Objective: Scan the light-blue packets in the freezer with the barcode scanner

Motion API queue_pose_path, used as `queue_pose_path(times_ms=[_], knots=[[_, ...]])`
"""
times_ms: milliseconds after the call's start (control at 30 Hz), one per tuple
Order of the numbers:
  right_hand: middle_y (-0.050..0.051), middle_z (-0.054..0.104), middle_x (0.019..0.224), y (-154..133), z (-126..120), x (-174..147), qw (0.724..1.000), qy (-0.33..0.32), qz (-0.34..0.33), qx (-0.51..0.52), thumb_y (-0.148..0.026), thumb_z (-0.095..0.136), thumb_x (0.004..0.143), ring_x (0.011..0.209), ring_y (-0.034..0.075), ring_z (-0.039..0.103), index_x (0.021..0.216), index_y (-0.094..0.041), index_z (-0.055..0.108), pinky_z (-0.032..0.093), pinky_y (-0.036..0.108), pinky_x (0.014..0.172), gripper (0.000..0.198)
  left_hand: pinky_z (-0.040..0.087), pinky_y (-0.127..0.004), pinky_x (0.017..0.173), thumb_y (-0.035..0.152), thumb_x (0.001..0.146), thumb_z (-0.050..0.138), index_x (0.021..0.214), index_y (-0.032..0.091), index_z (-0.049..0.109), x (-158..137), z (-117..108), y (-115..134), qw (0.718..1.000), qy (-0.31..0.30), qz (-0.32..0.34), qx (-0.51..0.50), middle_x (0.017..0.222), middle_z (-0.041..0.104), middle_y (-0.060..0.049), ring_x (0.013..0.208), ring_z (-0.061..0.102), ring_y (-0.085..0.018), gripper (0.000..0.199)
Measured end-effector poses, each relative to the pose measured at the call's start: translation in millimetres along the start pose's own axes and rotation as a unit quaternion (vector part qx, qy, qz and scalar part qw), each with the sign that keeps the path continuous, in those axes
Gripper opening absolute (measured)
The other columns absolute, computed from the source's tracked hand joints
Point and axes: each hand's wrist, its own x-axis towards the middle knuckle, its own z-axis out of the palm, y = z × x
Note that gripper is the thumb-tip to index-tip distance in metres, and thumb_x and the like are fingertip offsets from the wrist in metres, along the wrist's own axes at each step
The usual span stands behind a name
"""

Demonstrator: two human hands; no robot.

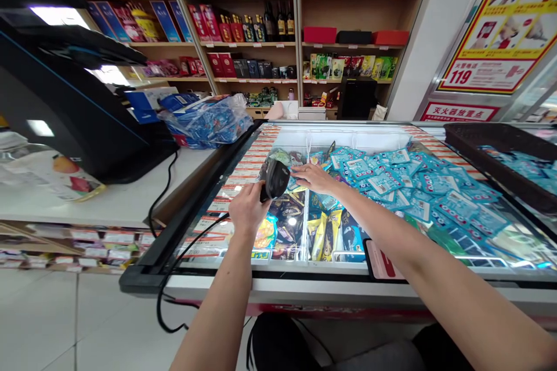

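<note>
My left hand (248,206) is wrapped around a black corded barcode scanner (277,179), its head tilted to the right above the glass of a chest freezer (230,185). Just right of the scanner, my right hand (314,178) reaches in with the fingers bent together over a light blue packet (297,189), which the hand and the scanner mostly hide. A heap of similar blue packets (387,179) lies on the glass to the right of this hand. Beneath my right forearm, a phone (383,259) rests at the freezer's front edge.
A dark plastic tray (470,142) holding more blue packets stands at the right. On the left counter (130,197) are a black checkout machine (82,98) and a clear bag of blue packets (209,122). The scanner's cord (191,242) loops over the front edge. Stocked shelves line the back.
</note>
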Motion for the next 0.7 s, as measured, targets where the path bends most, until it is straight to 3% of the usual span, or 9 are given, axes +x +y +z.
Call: queue_pose_path(times_ms=[100,233,333,467,567,700], knots=[[0.006,0.058,0.129,4,-2,-1,0.999,0.009,0.013,0.031,-0.04,0.054,0.088,0.117,0.023,0.049,0.109,-0.021,0.065,0.036,0.039,0.1,0.03,0.033,-0.031,0.06,0.032,0.078,0.056,0.113,0.024,0.06,0,0,0,1.0,-0.002,0.004,0.003,0.094,0.068,-0.004,0.084,0.061,-0.022,0.036],[0.01,0.065,0.107,5,-9,-2,0.995,-0.012,0.083,0.045,-0.051,0.062,0.08,0.108,0.025,0.055,0.098,-0.018,0.064,0.04,0.038,0.093,0.037,0.034,-0.031,0.061,0.031,0.078,0.056,0.113,0.023,0.059,1,-2,1,1.0,-0.01,0.01,-0.001,0.097,0.068,-0.005,0.086,0.061,-0.023,0.036],[0.009,0.064,0.105,6,-13,-2,0.99,-0.02,0.128,0.058,-0.054,0.068,0.072,0.106,0.026,0.055,0.105,-0.019,0.06,0.041,0.037,0.09,0.049,0.035,-0.031,0.061,0.031,0.078,0.056,0.113,0.023,0.059,1,-3,2,1.0,-0.013,0.016,-0.001,0.099,0.068,-0.005,0.086,0.061,-0.023,0.036],[0.012,0.059,0.116,10,-17,-5,0.967,-0.016,0.229,0.113,-0.055,0.079,0.057,0.107,0.028,0.055,0.123,-0.017,0.05,0.041,0.037,0.089,0.081,0.035,-0.032,0.061,0.033,0.079,0.056,0.111,0.024,0.059,1,-4,2,1.0,-0.017,0.025,0.004,0.095,0.068,-0.004,0.086,0.061,-0.023,0.034],[0.011,0.058,0.117,19,-20,-15,0.945,-0.02,0.278,0.172,-0.053,0.079,0.055,0.107,0.028,0.054,0.117,-0.019,0.053,0.041,0.036,0.087,0.076,0.035,-0.032,0.06,0.032,0.079,0.056,0.11,0.024,0.059,1,-2,2,0.999,-0.022,0.032,0.012,0.094,0.068,-0.004,0.086,0.062,-0.023,0.033],[0.004,0.058,0.102,35,-24,-39,0.905,0.06,0.303,0.293,-0.044,0.075,0.063,0.092,0.019,0.055,0.108,-0.021,0.055,0.042,0.03,0.078,0.054,0.037,-0.031,0.06,0.032,0.078,0.056,0.112,0.024,0.058,2,-1,3,0.998,-0.029,0.054,0.018,0.098,0.068,-0.004,0.086,0.062,-0.023,0.035]])
